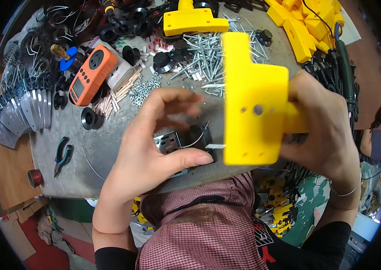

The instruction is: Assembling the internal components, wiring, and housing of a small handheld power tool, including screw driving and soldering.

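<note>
From my remote seat: across the grey workbench (78, 184), the yellow plastic housing (255, 117) is lifted right of centre.
My right hand (323, 121) is closed around its stem, probably because that narrower part suits a grip and leaves the broad, holed face uncovered; my left hand (143, 141) is partly spread, fingers curled and blurred, grasping nothing I can make out, and I cannot tell whether it touches the perforated metal part beneath. The orange socket meter (92, 74) leans at upper left, its display facing up, perhaps for easy reading; the perforated metal part (167, 143) lies at centre, near the bench's edge; pliers (62, 155) rest at left; loose screws (204, 54) and smaller nuts (145, 89) sit in separate piles toward the top, likely sorted for picking.
</note>
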`<state>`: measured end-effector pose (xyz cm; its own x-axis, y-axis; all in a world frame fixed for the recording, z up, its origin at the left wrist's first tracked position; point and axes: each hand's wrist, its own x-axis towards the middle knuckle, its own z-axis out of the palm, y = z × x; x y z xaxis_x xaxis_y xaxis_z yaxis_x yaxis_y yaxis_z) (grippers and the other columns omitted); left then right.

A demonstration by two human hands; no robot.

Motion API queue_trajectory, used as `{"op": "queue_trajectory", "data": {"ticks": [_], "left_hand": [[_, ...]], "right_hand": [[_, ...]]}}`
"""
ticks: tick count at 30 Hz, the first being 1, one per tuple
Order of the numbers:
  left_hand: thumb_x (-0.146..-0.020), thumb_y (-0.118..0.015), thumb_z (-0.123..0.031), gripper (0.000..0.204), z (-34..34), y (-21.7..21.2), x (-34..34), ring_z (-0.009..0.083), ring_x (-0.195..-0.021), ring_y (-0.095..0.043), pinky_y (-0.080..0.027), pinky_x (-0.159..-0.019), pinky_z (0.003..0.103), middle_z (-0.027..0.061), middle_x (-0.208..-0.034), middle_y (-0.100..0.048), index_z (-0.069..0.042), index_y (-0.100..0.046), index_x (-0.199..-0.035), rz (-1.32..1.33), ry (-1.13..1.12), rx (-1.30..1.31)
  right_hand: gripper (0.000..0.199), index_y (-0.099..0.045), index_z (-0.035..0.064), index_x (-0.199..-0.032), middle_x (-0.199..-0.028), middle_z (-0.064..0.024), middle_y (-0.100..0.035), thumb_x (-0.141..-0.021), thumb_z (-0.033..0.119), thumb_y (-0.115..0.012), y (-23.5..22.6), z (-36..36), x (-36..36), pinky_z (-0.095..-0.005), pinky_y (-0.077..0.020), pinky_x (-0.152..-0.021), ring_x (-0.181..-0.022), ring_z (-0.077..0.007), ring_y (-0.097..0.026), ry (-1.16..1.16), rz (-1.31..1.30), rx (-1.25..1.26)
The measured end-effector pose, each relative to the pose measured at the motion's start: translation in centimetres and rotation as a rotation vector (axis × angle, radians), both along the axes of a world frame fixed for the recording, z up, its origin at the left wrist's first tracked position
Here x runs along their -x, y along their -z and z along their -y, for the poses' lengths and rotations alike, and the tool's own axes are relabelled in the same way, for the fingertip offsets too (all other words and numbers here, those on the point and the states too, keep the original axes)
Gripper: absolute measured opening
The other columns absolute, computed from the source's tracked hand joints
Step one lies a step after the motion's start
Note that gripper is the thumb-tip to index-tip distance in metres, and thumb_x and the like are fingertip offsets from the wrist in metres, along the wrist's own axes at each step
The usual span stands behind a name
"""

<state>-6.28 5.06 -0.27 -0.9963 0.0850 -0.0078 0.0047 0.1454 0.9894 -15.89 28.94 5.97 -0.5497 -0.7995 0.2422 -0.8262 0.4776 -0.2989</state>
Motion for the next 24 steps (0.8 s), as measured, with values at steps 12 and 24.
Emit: {"op": "queue_trajectory", "data": {"ticks": [12, 24], "left_hand": [[-0.059, -0.083, -0.018, 0.098, -1.5, 2.7, -3.6, 0.0381, -0.115, -0.047, -0.036, -0.100, 0.050, 0.0201, -0.121, -0.049, 0.000, -0.035, -0.143, -0.202, 0.004, 0.728], [-0.059, -0.084, -0.019, 0.094, 0.7, 5.0, -4.1, 0.0413, -0.123, -0.046, -0.040, -0.101, 0.051, 0.0199, -0.128, -0.049, -0.004, -0.040, -0.141, -0.332, -0.053, 0.574]], "right_hand": [[0.047, -0.054, 0.0040, -0.100, -0.083, -0.0123, -0.056, -0.062, 0.019, -0.079, 3.8, -1.5, -0.7, -0.0378, -0.0478, -0.061, -0.072, -0.0336, -0.061, 0.011, 0.164, -0.154], [0.053, -0.052, 0.0076, -0.114, -0.086, -0.0095, -0.058, -0.068, 0.025, -0.074, 6.8, 1.8, 0.4, -0.0423, -0.0489, -0.064, -0.077, -0.0323, -0.063, -0.157, 0.321, -0.163]]}}
